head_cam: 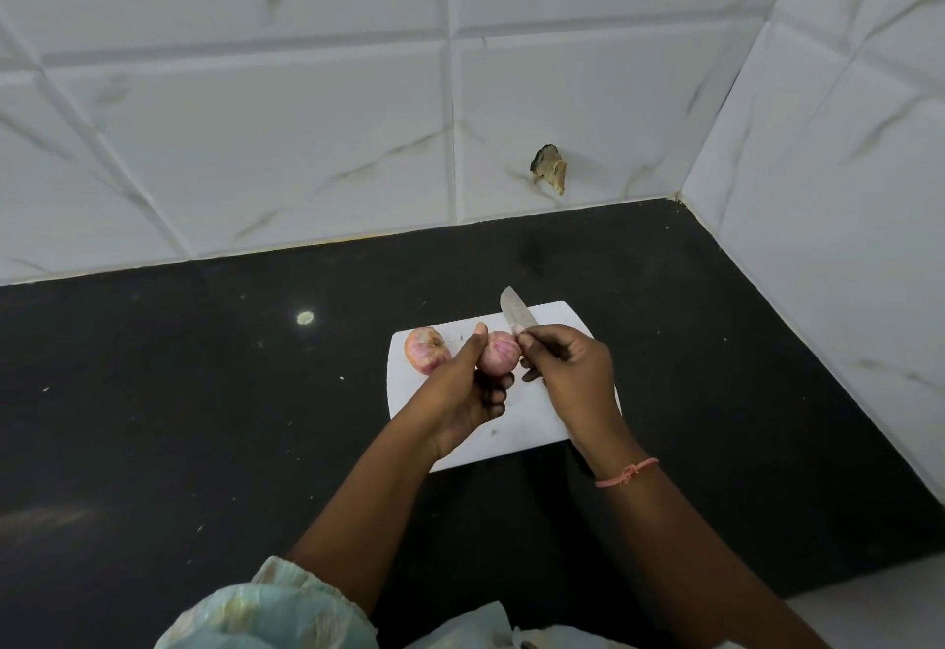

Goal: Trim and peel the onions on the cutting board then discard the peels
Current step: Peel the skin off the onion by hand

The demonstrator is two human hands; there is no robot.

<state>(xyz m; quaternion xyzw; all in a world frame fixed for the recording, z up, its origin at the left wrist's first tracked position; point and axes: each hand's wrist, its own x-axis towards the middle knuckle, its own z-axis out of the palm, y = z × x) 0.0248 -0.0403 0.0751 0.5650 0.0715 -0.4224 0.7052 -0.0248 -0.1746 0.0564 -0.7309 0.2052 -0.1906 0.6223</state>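
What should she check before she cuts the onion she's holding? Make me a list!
1. Left hand holds the held onion firmly: ok.
2. Right hand has a grip on the knife: ok.
3. Fingers away from the blade edge: cannot tell.
4. Hands over the cutting board: ok.
5. Second onion resting on the board, out of the way: ok.
6. Somewhere for peels: cannot tell.

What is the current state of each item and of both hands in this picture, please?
held onion: lifted above the board, skin still on
second onion: lying on the board, unpeeled, untouched
knife: blade pointing away, by the held onion's top
cutting board: flat on the counter
left hand: grips the held onion
right hand: grips the knife handle
wall tile: chipped, with a hole
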